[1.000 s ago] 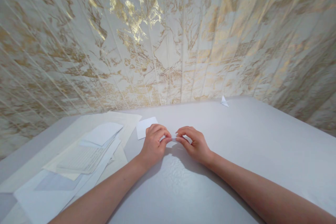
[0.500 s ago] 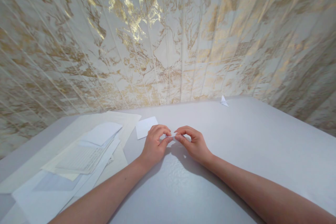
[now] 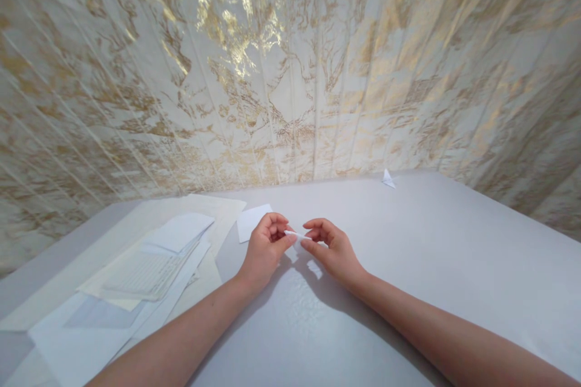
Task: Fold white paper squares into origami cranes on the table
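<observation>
Between my hands, above the middle of the table, is a small narrow piece of folded white paper (image 3: pixel 298 234). My left hand (image 3: pixel 267 245) pinches its left end between thumb and fingers. At its right end, my right hand (image 3: pixel 331 248) holds the paper with thumb and fingertips. The paper's finer folds are too small to make out. Just behind my left hand lies a flat white paper square (image 3: pixel 249 224), partly covered by that hand.
On the left, a pile of loose sheets and a lined, written page (image 3: pixel 140 275) lie on a large cream sheet (image 3: pixel 222 208). A small folded white paper shape (image 3: pixel 388 179) stands at the back right of the table (image 3: pixel 436 254). Behind rises a gold-patterned wall (image 3: pixel 290 84).
My fingers have shifted on the folded paper, and more of it shows between them. My right fingers have loosened a little. The view has tilted slightly upward.
</observation>
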Tool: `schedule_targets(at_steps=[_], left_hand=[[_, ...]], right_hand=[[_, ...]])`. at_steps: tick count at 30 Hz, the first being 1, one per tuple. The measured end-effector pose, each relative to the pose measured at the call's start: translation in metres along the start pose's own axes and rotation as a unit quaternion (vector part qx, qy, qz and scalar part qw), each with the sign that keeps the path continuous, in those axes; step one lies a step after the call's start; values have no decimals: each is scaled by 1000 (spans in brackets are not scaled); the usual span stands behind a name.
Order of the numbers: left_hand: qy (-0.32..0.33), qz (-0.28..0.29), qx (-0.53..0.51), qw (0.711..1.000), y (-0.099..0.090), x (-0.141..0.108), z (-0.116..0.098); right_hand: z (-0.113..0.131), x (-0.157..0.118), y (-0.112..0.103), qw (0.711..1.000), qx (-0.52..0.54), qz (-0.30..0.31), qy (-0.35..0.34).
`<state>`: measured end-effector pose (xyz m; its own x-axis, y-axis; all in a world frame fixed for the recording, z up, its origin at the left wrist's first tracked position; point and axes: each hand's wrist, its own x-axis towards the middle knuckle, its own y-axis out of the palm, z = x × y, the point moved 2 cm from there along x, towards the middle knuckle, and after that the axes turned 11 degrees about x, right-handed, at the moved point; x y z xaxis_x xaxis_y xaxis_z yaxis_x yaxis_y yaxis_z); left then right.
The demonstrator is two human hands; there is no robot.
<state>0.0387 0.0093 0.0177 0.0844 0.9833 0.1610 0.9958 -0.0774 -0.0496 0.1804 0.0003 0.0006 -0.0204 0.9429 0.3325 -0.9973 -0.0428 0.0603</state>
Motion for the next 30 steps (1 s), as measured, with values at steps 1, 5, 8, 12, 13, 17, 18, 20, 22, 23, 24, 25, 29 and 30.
schedule_targets(at_steps=[1,5,8,12,13,17,18,20,22,23,24,25,29,30], left_hand=[[-2,1,-5,1000,0,1,-1],[-8,-13,-23,1000,-1,5,-5],[-35,9,-9,999,1,7,0],[-55,25,34,998,0,8,11],[-56,12,39,998,-1,8,13],[-61,-21,45,997,-5,9,17],[-64,-19,42,997,-5,9,17],[-71,-11,31,997,-4,9,17],[-78,-6,19,997,-4,9,19],[-80,-5,15,997,-3,9,20],[-80,-8,12,997,-3,9,22],[-79,-13,9,997,-3,10,24],[-93,-16,10,995,-3,10,29],[-98,-8,15,995,-3,10,28]], right_hand=[[-1,0,3,999,7,19,30],[-5,4,10,991,53,22,124],[-5,8,13,980,110,-24,161],[-2,11,14,974,138,-24,178],[-3,12,15,973,143,-14,180],[-9,13,14,976,142,14,164],[-10,14,13,977,141,17,158],[-13,15,13,978,145,27,146],[-14,16,12,978,150,38,138],[-15,16,12,978,152,40,136],[-15,16,12,978,154,39,136],[-16,16,12,977,155,39,139],[-19,16,13,976,155,51,144],[-20,17,13,977,154,49,137]])
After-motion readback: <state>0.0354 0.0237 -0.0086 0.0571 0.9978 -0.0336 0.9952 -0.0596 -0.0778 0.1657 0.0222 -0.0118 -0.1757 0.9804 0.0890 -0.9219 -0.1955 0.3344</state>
